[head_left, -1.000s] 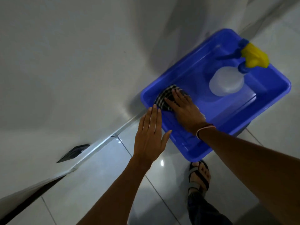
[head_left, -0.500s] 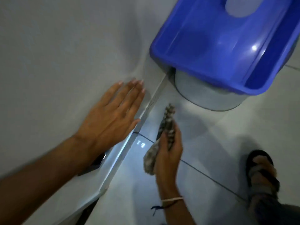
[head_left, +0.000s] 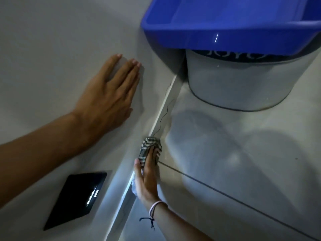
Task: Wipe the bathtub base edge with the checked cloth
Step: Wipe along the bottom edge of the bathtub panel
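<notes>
The checked cloth [head_left: 150, 150] is bunched under the fingers of my right hand [head_left: 145, 180], which presses it against the bathtub base edge [head_left: 163, 108], a pale strip where the tub's side meets the floor. A loose thread trails from the cloth up along the strip. My left hand [head_left: 111, 94] lies flat with fingers together on the white bathtub side [head_left: 52, 49], above and left of the cloth, holding nothing.
A blue plastic tub [head_left: 225, 26] sits on a white bucket [head_left: 239, 80] on the tiled floor at the upper right, close to the base edge. A black rectangular panel [head_left: 76, 197] is set in the bathtub side at the lower left.
My right hand took the cloth out of the blue tub, carried it down and now presses it on the base edge. My left hand moved onto the bathtub side. The view dropped closer to the floor.
</notes>
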